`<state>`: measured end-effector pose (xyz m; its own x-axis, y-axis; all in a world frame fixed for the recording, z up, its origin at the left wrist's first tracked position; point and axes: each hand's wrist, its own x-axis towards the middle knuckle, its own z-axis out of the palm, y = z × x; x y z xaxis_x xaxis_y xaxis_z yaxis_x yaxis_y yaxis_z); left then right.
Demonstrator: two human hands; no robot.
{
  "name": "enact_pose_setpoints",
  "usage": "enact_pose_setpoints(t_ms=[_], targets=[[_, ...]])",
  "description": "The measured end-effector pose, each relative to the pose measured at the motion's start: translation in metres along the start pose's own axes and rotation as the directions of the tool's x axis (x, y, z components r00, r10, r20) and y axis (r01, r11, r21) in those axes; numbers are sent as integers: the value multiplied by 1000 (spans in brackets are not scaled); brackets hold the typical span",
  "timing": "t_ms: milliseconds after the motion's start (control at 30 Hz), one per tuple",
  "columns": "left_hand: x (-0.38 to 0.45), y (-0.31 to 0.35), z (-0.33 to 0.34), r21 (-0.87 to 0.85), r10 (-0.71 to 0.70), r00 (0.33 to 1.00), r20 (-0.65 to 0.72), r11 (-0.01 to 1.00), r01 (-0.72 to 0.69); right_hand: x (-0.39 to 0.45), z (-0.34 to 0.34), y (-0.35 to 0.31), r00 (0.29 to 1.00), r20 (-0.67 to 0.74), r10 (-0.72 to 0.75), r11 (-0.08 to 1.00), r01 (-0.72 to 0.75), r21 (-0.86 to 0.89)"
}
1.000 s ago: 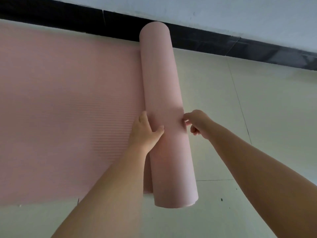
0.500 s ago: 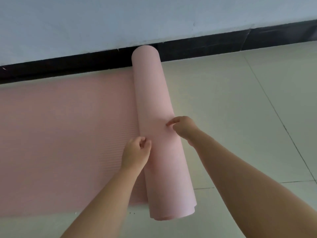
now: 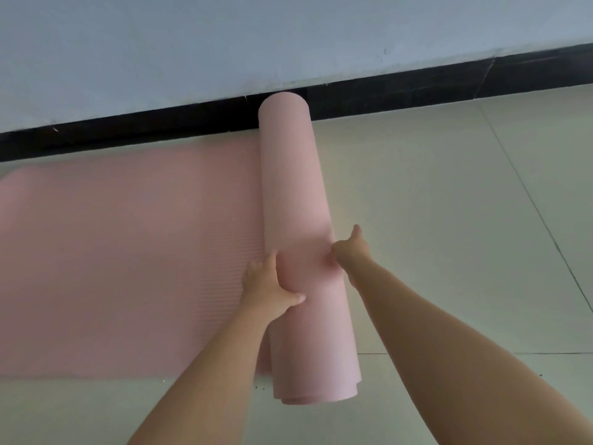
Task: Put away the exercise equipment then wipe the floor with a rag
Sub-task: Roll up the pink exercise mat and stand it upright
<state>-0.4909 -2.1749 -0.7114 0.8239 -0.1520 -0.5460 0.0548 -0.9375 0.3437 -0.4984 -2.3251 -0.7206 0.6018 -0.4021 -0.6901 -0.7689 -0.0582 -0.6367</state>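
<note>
Lying on the pale tiled floor (image 3: 433, 220), the pink exercise mat (image 3: 128, 268) is partly rolled: its rolled part (image 3: 301, 194) forms a thick tube running from about 6 o'clock near the person up to 12 o'clock, where its far end meets the black baseboard (image 3: 401, 88). The flat, ribbed part still spreads out toward 9 o'clock. No container shows.

The left hand (image 3: 269, 287) grasps the tube on its 9 o'clock side, fingers tucked down where roll meets flat mat, thumb pressed across the top. The right hand (image 3: 349, 248) presses against the tube's 3 o'clock side with fingers curled and the thumb lifted toward 12 o'clock; whether it truly grips the roll cannot be told. Both bare forearms reach in from 6 o'clock.

A grey-white wall (image 3: 224, 43) rises above the baseboard. Small dark specks (image 3: 260, 387) dot the floor near the roll's near end, where the layered edges show.
</note>
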Motion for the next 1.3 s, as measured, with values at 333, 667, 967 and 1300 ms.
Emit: enact_pose_setpoints(t_ms=[333,667,967,1300], targets=[[-7,5,-15,228,-9,1000,-19,973,13,-9,2,-1,915,319,-249,706,397,-587],[-26,7,8,107,-43,999,9,993,41,-11,-5,2,855,422,-302,649,509,-566],[3,-42,-21,0,72,991,114,997,-72,-26,38,-8,921,219,-323,819,388,-423],[49,-122,-63,-79,127,912,389,991,-104,-34,96,-66,988,10,-153,882,141,-450]])
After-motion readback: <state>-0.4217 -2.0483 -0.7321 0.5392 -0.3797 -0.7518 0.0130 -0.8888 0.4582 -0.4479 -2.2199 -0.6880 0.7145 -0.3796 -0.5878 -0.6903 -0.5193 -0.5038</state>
